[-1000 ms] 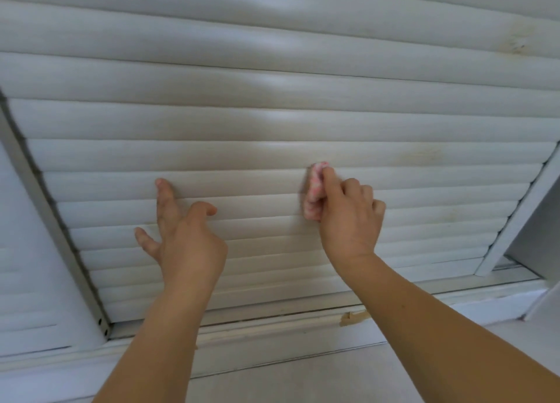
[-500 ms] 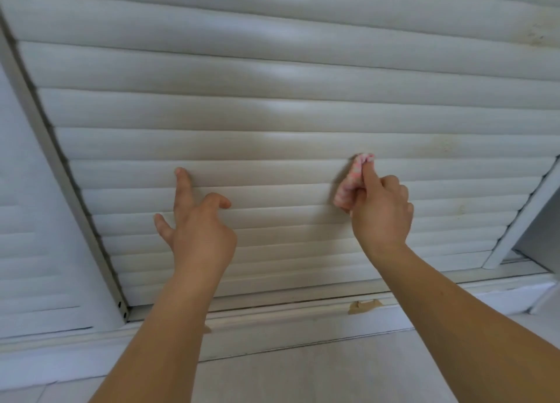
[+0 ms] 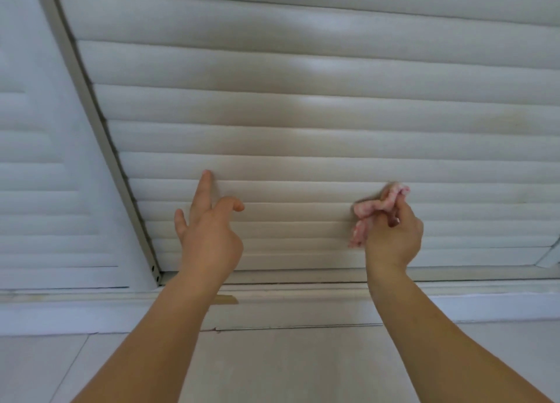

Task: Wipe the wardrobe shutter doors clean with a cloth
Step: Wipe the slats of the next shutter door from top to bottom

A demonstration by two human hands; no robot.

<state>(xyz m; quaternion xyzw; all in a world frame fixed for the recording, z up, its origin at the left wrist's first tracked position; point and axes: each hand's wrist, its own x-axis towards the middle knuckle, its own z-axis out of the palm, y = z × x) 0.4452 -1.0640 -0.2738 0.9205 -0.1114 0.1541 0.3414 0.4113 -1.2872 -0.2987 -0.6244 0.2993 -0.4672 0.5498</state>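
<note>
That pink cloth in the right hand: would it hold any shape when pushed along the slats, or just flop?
Probably floppy: the pink cloth sits bunched in the right hand, a loose end drooping below the fingers. It looks thin and light, so it likely moulds to the shutter door ridges. It may slip without a firm pinch.

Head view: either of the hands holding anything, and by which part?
Right hand pinches a bunched pink cloth at its upper end; the rest hangs below against the shutter door. Left hand holds nothing; one fingertip touches a slat.
</note>
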